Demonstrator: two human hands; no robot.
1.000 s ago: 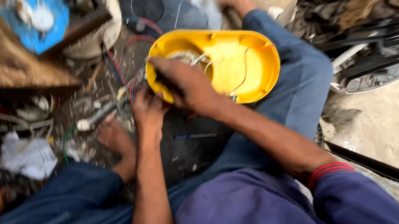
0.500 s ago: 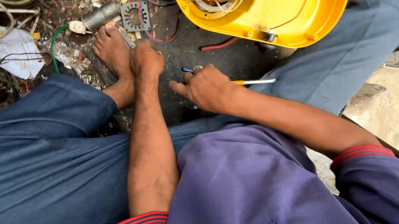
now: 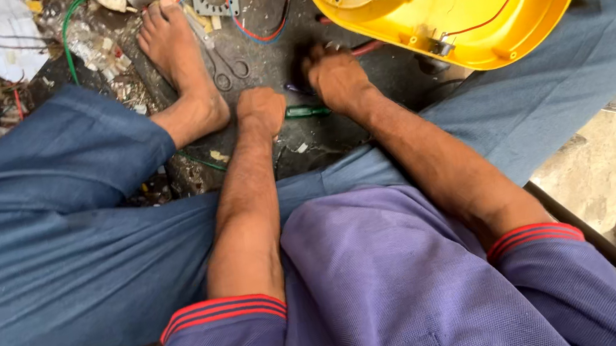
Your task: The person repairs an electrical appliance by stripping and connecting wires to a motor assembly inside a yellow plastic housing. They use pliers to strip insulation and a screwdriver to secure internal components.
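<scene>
Your left hand [image 3: 261, 111] is curled shut on the green-handled screwdriver [image 3: 308, 111] lying on the floor between your legs, your right hand [image 3: 335, 77] is closed beside it, and the yellow shell [image 3: 549, 16] propped on your knee could slide off.

2 hands: left hand [image 3: 261, 111], right hand [image 3: 336, 76]; 1 green screwdriver [image 3: 307, 112]; 1 yellow housing [image 3: 515, 13]; 1 scissors [image 3: 226, 66]; 1 bare foot [image 3: 180, 65].

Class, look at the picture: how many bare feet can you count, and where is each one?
1. The bare foot lies on the dark floor left of the left hand, toes toward the scrap pile. The other foot may be hidden beneath the yellow shell.
</scene>
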